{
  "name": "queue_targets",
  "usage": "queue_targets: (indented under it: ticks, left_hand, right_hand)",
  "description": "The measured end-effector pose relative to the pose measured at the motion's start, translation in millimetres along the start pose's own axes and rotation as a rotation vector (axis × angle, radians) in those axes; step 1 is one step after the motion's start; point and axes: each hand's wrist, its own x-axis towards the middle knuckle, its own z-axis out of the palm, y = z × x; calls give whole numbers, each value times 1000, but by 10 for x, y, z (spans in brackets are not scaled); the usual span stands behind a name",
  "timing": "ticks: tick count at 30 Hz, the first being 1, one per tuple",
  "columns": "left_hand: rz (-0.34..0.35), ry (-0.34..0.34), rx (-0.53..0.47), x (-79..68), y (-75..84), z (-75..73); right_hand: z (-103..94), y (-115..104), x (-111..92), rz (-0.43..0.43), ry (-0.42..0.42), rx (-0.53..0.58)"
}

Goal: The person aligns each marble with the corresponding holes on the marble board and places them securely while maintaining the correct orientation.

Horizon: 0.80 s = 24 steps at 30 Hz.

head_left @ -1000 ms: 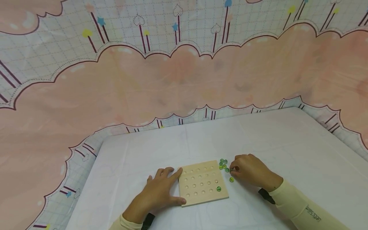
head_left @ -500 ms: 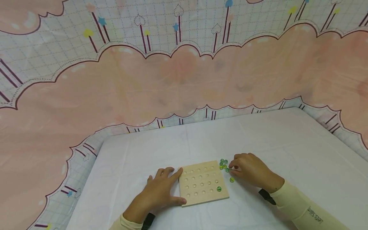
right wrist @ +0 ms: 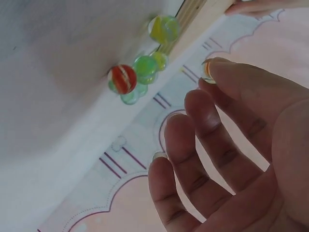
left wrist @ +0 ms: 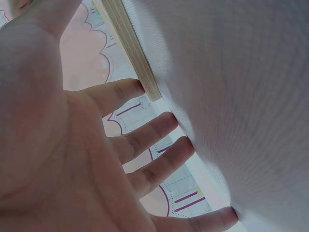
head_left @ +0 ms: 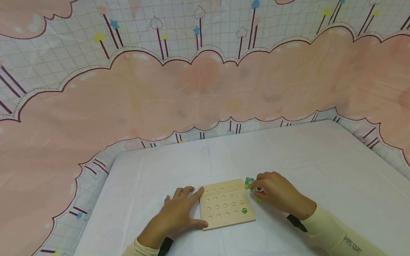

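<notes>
A flat wooden board (head_left: 221, 202) with rows of round hollows lies on the white table. One green marble (head_left: 245, 210) sits in a hollow near its front right corner. My left hand (head_left: 176, 215) rests against the board's left side, index finger and thumb spread along the edge; its fingertips touch the tabletop in the left wrist view. Just right of the board, my right hand (head_left: 280, 193) pinches a clear marble with an orange streak (right wrist: 207, 71) between thumb and index finger. Loose green marbles (head_left: 248, 181), partly behind that hand, lie beside a red marble (right wrist: 122, 79).
A yellow-green marble (head_left: 258, 200) lies apart, nearer the front, partly covered by the right hand. The white tabletop (head_left: 288, 149) stretches behind the board. Beyond its far edge hangs a pink patterned cloth (head_left: 192, 92).
My right hand has moved slightly left toward the board, now covering some of the loose marbles. The left hand and the board stay in place.
</notes>
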Motion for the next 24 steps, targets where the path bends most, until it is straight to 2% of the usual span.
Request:
queue_targets:
  ticks: [8, 19, 24]
  left_hand:
    - [-9, -8, 2, -7, -15, 6]
    - [-4, -5, 4, 5, -43, 39]
    - [-6, -13, 2, 1, -31, 17]
  right_hand:
    - [30, -64, 3, -71, 53, 14]
    - [50, -198, 64, -124, 42, 36]
    - [54, -222, 86, -119, 16, 51]
